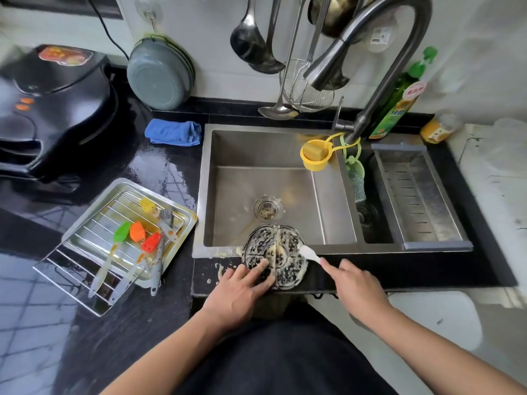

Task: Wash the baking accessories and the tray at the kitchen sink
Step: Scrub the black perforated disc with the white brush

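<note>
At nine o'clock from the sink, the metal tray (85,223) rests on the wet black counter (159,172) with a wire rack (85,260) laid in it and overhanging its near corner. Several silicone basting brushes (134,238) lie across the rack, unwashed by appearance. At six o'clock on the sink basin (268,183), a round, dark waffle plate (273,246) straddles the front rim, caked with pale batter. The left hand (239,292) presses down on it at its seven o'clock edge, fingers spread flat, gripping nothing. The right hand (353,283) is closed around a white scraper (309,253), its tip touching the plate at three o'clock. Judgement: the plate is rigid, fairly heavy and slick with residue; it is best held by the rim, as it could slip into the basin. The faucet (370,52) at one o'clock shows no running water.
</note>
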`<state>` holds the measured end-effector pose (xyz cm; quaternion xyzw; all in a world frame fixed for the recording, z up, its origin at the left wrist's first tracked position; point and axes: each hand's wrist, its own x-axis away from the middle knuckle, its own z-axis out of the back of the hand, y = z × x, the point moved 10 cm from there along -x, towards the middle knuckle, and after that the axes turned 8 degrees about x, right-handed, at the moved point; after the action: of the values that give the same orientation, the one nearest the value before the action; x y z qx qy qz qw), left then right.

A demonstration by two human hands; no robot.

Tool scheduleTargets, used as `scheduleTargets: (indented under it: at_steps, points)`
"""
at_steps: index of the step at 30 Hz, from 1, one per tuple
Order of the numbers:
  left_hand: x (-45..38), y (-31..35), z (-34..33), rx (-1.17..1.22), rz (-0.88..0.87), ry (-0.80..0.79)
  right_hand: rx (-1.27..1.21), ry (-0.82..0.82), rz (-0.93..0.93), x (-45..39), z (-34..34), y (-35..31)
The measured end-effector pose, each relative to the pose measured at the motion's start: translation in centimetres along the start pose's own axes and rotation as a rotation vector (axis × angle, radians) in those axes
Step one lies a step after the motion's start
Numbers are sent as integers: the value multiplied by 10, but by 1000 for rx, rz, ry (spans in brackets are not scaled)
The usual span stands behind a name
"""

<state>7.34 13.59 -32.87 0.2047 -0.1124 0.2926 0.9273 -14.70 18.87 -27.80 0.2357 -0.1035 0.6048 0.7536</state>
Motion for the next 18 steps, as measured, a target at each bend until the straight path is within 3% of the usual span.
scheduleTargets:
  at_steps: [8,12,15,18]
  points:
    - [4,20,-20,1,73,-76,-14,2,166,-35,-1,3]
    - [4,21,-19,3,193,-47,-8,32,308,-20,-12,2]
    - [4,21,-17,43,330,-24,-45,-78,441,0,-28,-12]
    - [-1,29,-21,110,459,7,-91,-62,506,-2,-25,-20]
